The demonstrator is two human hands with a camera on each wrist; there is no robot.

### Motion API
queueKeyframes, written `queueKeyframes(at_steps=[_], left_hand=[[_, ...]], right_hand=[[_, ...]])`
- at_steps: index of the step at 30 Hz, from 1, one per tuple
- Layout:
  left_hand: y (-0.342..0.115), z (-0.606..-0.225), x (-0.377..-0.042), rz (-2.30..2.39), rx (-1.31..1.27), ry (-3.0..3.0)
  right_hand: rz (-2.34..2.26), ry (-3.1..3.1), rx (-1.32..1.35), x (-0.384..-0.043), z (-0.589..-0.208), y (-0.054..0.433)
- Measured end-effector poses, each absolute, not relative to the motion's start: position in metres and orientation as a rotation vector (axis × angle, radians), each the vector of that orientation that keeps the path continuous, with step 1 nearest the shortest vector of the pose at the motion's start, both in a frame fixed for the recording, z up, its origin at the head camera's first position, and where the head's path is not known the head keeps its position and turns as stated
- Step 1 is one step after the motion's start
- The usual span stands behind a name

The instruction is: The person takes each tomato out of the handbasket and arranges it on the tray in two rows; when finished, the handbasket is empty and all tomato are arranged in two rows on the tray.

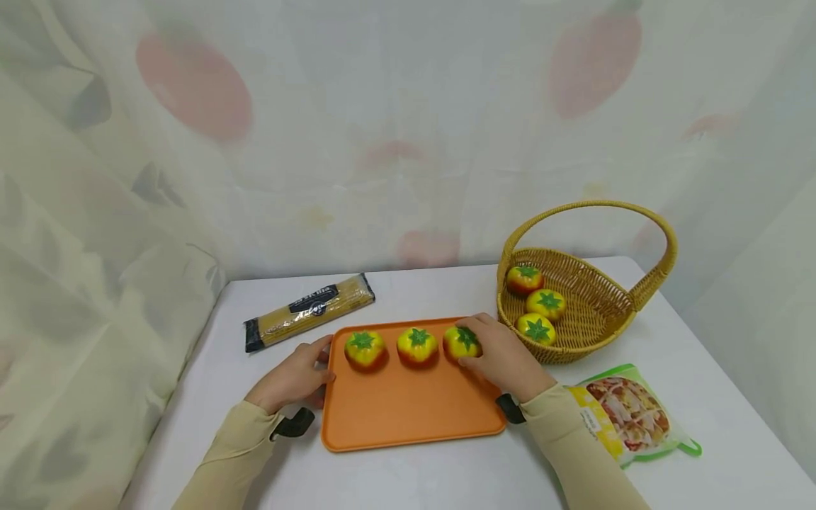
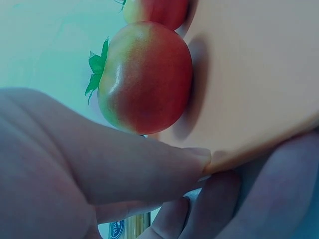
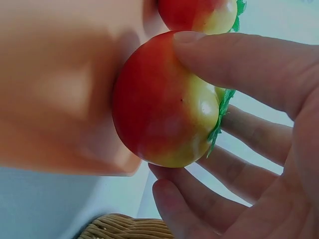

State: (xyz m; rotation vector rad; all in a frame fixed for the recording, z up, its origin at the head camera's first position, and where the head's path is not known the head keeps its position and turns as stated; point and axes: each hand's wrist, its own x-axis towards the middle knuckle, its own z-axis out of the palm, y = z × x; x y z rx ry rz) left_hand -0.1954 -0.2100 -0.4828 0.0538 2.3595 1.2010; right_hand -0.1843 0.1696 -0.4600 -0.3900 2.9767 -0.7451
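**Right hand (image 1: 505,355) on rightmost fruit (image 1: 456,344), left hand (image 1: 295,374) on orange tray (image 1: 414,414)**

Right: thumb and fingers around the fruit, at the tray's upper right, just right of frame center. Left: pinching the tray's left rim, thumb on top, fingers below. Two more fruits (image 1: 417,348) along the tray's top edge. Wicker basket (image 1: 589,315) with three fruits (image 1: 537,329), right side of frame. Pasta pack (image 1: 306,315) left of center; food bag (image 1: 627,414) lower right.
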Motion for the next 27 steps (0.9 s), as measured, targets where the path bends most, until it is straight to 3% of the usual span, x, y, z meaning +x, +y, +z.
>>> queueKeyframes(at_steps=[27], left_hand=[[-0.2107,-0.4839,-0.1997,1.154,0.069,2.371]], right_hand=[[-0.801,2.957,-0.412,-0.1806,-0.4527,0.1679]])
